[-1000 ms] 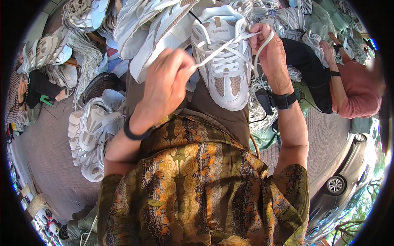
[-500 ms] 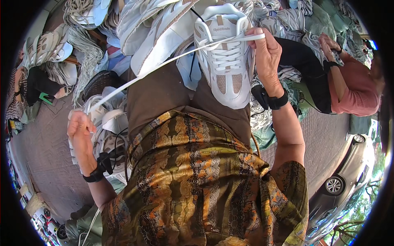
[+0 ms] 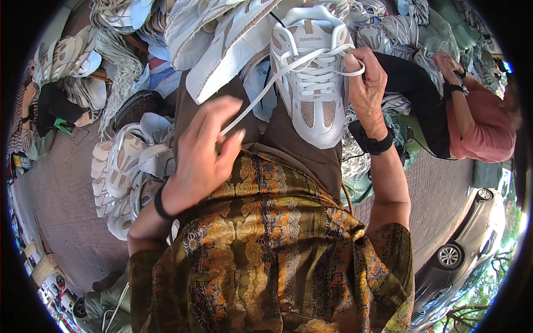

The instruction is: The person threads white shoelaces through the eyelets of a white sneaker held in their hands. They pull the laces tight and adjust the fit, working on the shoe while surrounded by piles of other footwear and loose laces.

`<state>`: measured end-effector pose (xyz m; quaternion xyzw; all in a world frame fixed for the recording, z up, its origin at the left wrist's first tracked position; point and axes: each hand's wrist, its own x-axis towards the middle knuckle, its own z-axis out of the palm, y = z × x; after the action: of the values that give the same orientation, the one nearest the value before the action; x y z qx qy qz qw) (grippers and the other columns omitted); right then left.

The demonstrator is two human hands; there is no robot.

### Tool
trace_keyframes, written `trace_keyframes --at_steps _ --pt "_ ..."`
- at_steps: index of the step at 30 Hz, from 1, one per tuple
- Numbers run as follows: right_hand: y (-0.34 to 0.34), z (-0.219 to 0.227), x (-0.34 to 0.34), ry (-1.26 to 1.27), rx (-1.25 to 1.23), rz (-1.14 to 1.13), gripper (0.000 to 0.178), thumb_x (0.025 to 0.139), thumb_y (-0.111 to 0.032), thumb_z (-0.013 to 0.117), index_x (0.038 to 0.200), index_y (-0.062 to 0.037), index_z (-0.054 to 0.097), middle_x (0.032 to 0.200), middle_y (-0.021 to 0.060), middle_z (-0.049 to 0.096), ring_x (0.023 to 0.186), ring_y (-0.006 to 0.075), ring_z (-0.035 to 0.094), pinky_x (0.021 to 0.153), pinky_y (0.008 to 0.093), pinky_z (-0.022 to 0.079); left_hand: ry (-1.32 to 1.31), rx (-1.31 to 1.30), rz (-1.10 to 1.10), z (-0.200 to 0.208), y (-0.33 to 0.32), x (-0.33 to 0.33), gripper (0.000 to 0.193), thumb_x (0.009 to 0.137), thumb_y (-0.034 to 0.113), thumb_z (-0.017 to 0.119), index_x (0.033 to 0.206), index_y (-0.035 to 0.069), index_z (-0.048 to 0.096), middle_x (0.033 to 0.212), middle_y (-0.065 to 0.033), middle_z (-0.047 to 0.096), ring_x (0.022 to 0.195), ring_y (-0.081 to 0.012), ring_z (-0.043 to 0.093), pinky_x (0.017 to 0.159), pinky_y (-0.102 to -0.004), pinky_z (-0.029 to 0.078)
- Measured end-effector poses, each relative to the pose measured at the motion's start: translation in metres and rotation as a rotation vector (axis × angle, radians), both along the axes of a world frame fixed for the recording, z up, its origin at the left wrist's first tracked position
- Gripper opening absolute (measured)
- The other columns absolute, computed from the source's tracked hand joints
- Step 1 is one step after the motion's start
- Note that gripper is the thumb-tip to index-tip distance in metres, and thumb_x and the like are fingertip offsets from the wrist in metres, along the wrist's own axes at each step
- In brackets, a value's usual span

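Note:
A white and beige sneaker (image 3: pixel 316 119) rests upright on my lap, its toe toward me. White lace is threaded in a zigzag down its tongue. At the shoe's right side, my right hand (image 3: pixel 367 83) is closed on the shoelace (image 3: pixel 294 65), with a small loop standing out at the fingertips. My left hand (image 3: pixel 202 150) is over my lap, left of the shoe, thumb and fingers apart. One length of lace slopes down from the shoe to it and disappears between thumb and forefinger; where it ends is hidden.
Unlaced shoe uppers (image 3: pixel 233 47) are piled beyond my knees. More uppers (image 3: pixel 125 166) hang or lie at my left. Bundles of white laces (image 3: pixel 116 72) stand farther left. A person in a pink top (image 3: pixel 480 130) sits at the right, near a parked car (image 3: pixel 461 244).
My left hand has moved right and inward toward the shoe, and its fingers have spread. The lace, taut before, now hangs in a slack curve. My right hand stays by the shoe.

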<state>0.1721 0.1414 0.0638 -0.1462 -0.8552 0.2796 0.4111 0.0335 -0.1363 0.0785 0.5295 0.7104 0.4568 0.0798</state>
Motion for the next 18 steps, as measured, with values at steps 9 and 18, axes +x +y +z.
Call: trace_keyframes --at_steps 9,18 --pt "-0.001 0.001 -0.003 0.024 -0.113 -0.023 0.027 0.096 -0.02 0.058 0.08 0.0011 0.053 0.067 -0.0008 0.047 0.065 0.0066 0.038 0.057 0.0228 0.034 0.092 0.184 0.027 -0.003 0.122 -0.012 0.014 0.079 0.01 0.069 0.091 0.003 0.065 0.087 -0.0088 0.058 0.079 -0.025 0.059 0.065 -0.0349 0.048" --pt "-0.004 0.0 -0.006 0.036 -0.239 -0.024 0.028 0.097 -0.02 0.058 0.078 0.0001 0.053 0.066 -0.005 0.043 0.064 0.0043 0.033 0.054 0.021 0.029 -0.379 0.078 -0.111 -0.006 0.133 -0.038 0.012 0.086 0.016 0.064 0.081 0.004 0.065 0.075 -0.0021 0.06 0.067 -0.0138 0.055 0.064 -0.0282 0.045"
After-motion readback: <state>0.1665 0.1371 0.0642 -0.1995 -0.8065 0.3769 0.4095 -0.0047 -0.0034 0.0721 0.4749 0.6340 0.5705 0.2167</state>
